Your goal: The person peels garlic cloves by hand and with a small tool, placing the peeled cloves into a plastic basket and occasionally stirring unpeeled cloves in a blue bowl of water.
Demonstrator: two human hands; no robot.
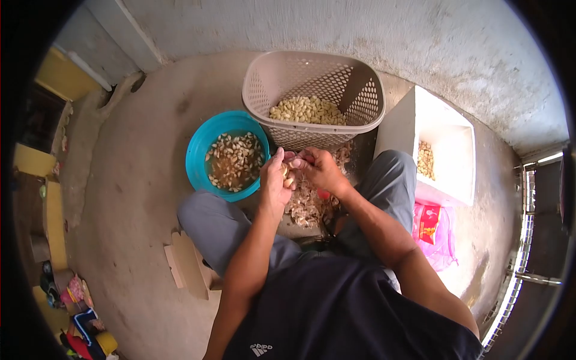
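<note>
My left hand [275, 185] is closed around a few pale garlic cloves [288, 180], which show between its fingers. Close against it, my right hand [324, 171] pinches at the fingertips. What lies between those fingertips is too small to make out, perhaps a clove or a bit of skin. Left of my hands stands a turquoise basin [195, 157] with garlic cloves in brownish water. Just beyond them, a taupe perforated basket [294, 137] holds a heap of peeled cloves [308, 110]. Below my hands, papery garlic skins [307, 209] are piled on the floor between my legs.
To the right, a white foam box [451, 141] holds more cloves [425, 161], beside a pink mesh bag [443, 249] with a red label. A cardboard box [191, 264] sits by my left leg. The wall [336, 27] rises behind the basket.
</note>
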